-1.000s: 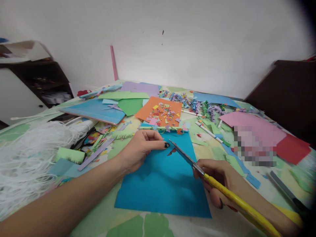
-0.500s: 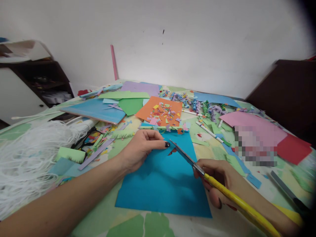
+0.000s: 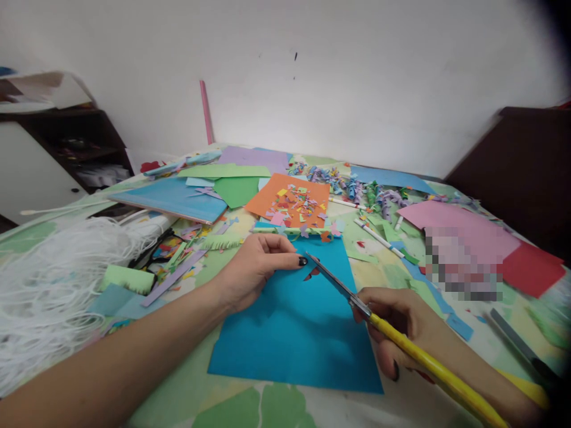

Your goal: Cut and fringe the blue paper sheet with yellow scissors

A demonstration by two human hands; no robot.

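My left hand (image 3: pixel 267 264) is pinched closed, thumb against fingers, above a blue sheet of paper (image 3: pixel 289 339). A small dark red paper piece (image 3: pixel 311 273) shows just beyond the thumb; the part inside the fingers is hidden. My right hand (image 3: pixel 401 327) grips a pair of scissors (image 3: pixel 341 286) with yellow handles. The scissors' blades look nearly together, and their tips are right beside the left thumb and the red piece. The blue sheet lies flat on the table under both hands.
An orange sheet (image 3: pixel 259 205) bearing paper bits lies behind the hands. White cord (image 3: pixel 49 297) is heaped at left. At right are pink paper (image 3: pixel 455 223), red paper (image 3: pixel 533 267), a marker (image 3: pixel 379 238) and a dark blade-like tool (image 3: pixel 515 339). Curled paper strips (image 3: pixel 352 187) lie at the back.
My right hand and the scissors have shifted very slightly to the right and down. My left hand stays in the same place.
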